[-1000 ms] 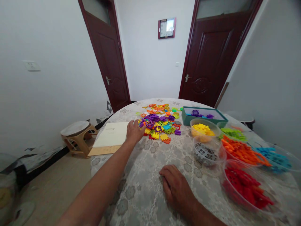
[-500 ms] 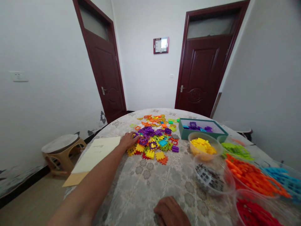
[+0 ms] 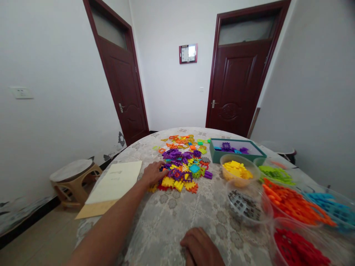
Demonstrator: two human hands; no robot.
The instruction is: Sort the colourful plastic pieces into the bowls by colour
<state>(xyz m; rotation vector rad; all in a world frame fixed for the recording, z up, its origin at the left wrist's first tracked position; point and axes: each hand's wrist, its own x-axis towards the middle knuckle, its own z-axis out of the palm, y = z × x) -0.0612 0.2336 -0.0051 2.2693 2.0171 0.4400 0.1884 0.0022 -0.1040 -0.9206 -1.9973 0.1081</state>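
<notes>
My left hand (image 3: 154,173) lies against the left edge of a mixed pile of plastic building pieces (image 3: 177,159), its fingers stretched out onto purple and yellow ones. These pieces are notched plates and gear-like shapes in purple, yellow, orange, blue, green and red. I see no single piece gripped in that hand, though its fingertips are partly hidden among the pieces. My right hand (image 3: 202,246) rests low on the table near the bottom edge, fingers curled in, with nothing visible in it. Nearest to it stands a clear bowl of grey pieces (image 3: 244,205).
Right of the pile stand a green box (image 3: 230,157) with purple and blue pieces, and bowls of yellow (image 3: 237,170), light green (image 3: 277,175), orange (image 3: 296,203), blue (image 3: 332,207) and red pieces (image 3: 299,247). An open notebook (image 3: 116,181) lies left. A stool (image 3: 72,170) stands beyond the table edge.
My left hand has moved slightly nearer and rightward along the pile, and pieces beside it have shifted and bunched to the right. My right hand stays curled in place.
</notes>
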